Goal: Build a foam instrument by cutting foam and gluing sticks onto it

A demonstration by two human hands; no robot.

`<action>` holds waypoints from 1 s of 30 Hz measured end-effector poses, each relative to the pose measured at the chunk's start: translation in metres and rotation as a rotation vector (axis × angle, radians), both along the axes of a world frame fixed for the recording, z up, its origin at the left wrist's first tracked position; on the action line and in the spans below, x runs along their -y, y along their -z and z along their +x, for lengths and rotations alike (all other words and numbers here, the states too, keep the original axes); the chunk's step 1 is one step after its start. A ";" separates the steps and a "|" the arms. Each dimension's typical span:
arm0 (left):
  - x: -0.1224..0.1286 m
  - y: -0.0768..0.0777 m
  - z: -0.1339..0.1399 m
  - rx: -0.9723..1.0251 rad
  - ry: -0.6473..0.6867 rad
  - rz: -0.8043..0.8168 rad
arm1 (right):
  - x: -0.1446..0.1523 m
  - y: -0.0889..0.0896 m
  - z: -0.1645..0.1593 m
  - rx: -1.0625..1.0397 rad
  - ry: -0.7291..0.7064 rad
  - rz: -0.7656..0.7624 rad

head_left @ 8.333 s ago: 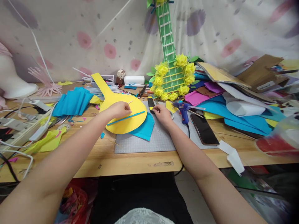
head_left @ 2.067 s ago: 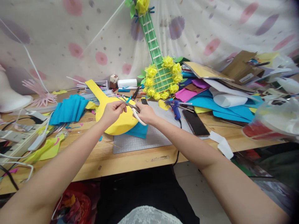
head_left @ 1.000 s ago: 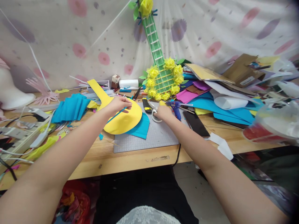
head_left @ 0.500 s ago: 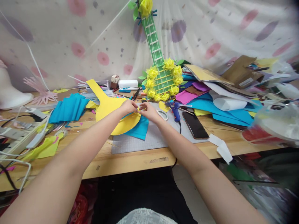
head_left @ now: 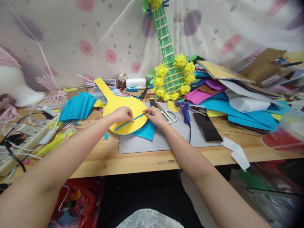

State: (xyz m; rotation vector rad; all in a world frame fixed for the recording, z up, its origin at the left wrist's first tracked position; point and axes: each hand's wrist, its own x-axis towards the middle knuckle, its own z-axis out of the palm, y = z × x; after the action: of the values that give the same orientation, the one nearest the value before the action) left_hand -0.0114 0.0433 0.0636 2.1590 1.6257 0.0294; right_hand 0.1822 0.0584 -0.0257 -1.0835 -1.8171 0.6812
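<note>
A yellow guitar-shaped cutout [head_left: 116, 104] lies flat on the desk, its neck pointing to the back left. Across its round body runs a thin blue strip [head_left: 122, 126], slanting up to the right. My left hand [head_left: 122, 114] is closed in a pinch at the strip's middle, fingertips down on the cutout. At the strip's right end, the thumb and fingers of my right hand [head_left: 155, 117] pinch it near the cutout's edge. A thin pale stick [head_left: 130, 104] rests on the body behind my left hand. Blue paper [head_left: 147, 131] shows from beneath the cutout.
A grey cutting mat [head_left: 159, 143] bears scissors [head_left: 171, 116], a blue glue gun [head_left: 185, 110] and a phone [head_left: 207, 128]. Behind stands a green guitar [head_left: 174, 80] with yellow flowers. Paper sheets [head_left: 239, 115] pile up at right; a power strip [head_left: 30, 136] and cables lie left.
My hands, close together before, are now apart, the left one further left. The blue strip now shows stretched across the yellow cutout. The view has shifted slightly.
</note>
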 end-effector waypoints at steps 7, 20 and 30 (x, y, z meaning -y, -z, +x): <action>-0.006 -0.002 0.004 -0.069 -0.032 -0.018 | 0.003 0.003 0.005 -0.120 0.137 -0.028; -0.007 -0.004 0.008 -0.105 -0.017 -0.052 | 0.005 0.007 0.002 -0.035 0.052 -0.063; -0.013 0.003 0.005 -0.059 -0.014 -0.049 | 0.006 0.006 0.001 -0.040 0.071 -0.075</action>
State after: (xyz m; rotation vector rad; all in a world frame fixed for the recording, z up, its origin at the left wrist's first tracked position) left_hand -0.0062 0.0560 0.0611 2.1305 1.6568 -0.0696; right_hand 0.1834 0.0528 -0.0321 -1.1701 -1.7226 0.7278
